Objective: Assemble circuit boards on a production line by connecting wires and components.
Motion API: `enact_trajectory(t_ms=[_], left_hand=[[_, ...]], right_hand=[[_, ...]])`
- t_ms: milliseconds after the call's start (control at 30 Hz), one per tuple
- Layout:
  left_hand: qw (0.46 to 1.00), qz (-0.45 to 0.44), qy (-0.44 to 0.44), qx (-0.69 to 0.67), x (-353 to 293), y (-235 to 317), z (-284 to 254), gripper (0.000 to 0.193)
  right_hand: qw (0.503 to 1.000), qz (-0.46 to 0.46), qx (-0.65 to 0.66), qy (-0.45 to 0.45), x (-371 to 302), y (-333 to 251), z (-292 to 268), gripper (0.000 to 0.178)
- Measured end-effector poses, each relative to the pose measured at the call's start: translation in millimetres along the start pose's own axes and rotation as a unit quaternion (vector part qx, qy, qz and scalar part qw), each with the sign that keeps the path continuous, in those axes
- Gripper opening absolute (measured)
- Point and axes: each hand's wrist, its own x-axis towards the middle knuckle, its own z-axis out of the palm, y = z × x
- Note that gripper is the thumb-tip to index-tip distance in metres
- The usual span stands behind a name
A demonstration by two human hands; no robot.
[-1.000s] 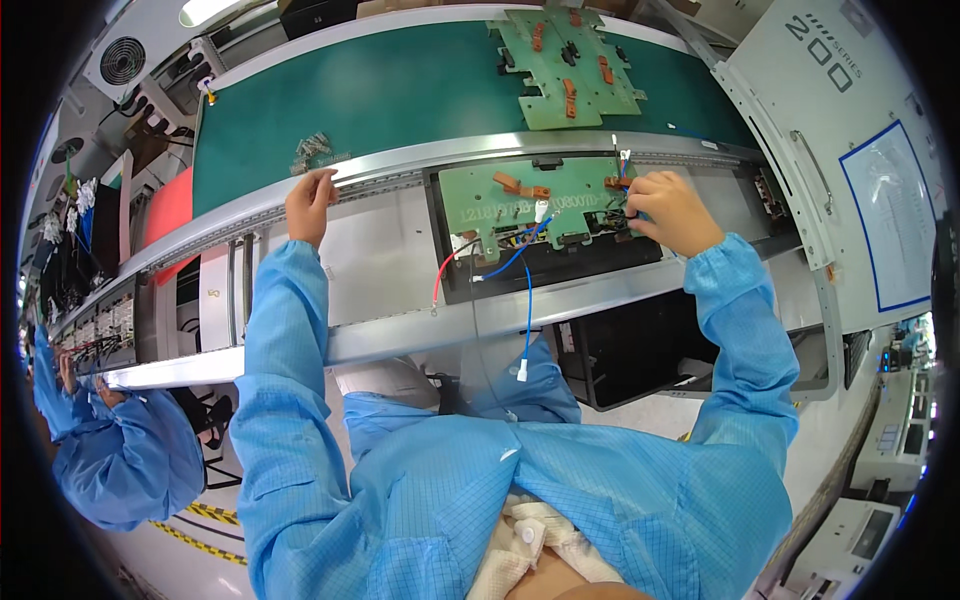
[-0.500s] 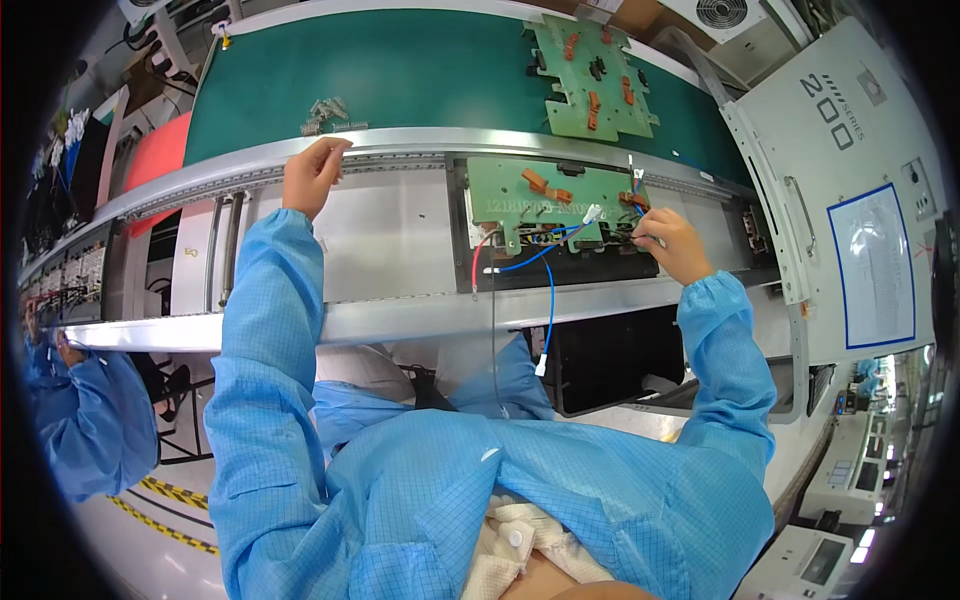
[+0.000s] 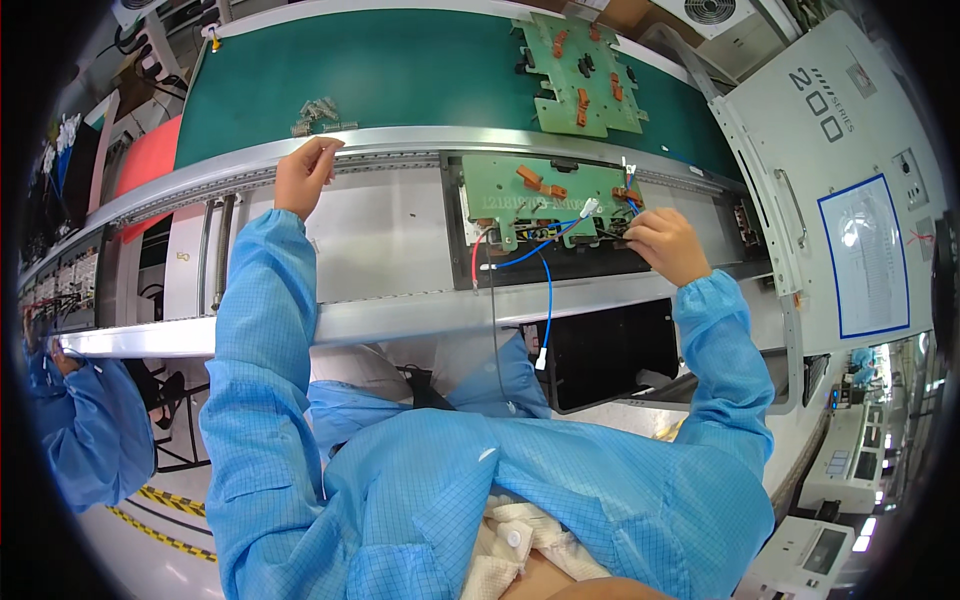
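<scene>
Circuit board (image 3: 530, 206) in tray (image 3: 590, 266); right fingers (image 3: 645, 233) beside.

From here, the front rail (image 3: 420, 308) across mid-frame looks like smooth, shiny metal. The green belt (image 3: 400, 75) above is matt, the left sleeve (image 3: 262, 350) creased cloth.

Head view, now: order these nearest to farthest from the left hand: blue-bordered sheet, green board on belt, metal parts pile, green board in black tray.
1. metal parts pile: just beyond the hand
2. green board in black tray: to its right
3. green board on belt: right, farther back
4. blue-bordered sheet: far right
</scene>
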Motion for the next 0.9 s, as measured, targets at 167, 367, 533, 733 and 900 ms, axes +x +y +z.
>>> enact_trajectory(t_ms=[167, 367, 533, 733, 900], left_hand=[[1.000, 0.003, 0.001, -0.001, -0.2, 1.2, 0.9, 0.018], [1.000, -0.001, -0.011, -0.008, -0.2, 6.4, 0.7, 0.016], [1.000, 0.008, -0.024, 0.001, -1.2, 7.9, -1.2, 0.016], [1.000, 0.004, -0.027, -0.012, -1.9, 7.8, -2.0, 0.016], [0.999, 0.006, -0.033, -0.016, -3.9, 5.6, -2.1, 0.017]], right_hand=[[0.935, 0.302, 0.165, 0.090, -26.7, 13.8, -12.3, 0.015], [0.814, 0.362, 0.452, -0.045, -65.0, 20.1, 24.5, 0.019], [0.707, 0.440, 0.546, -0.089, -50.4, 6.9, 15.8, 0.019], [0.566, 0.487, 0.662, -0.067, -33.9, -10.2, 12.1, 0.018], [0.491, 0.511, 0.702, -0.063, -36.3, -2.9, 21.0, 0.024]])
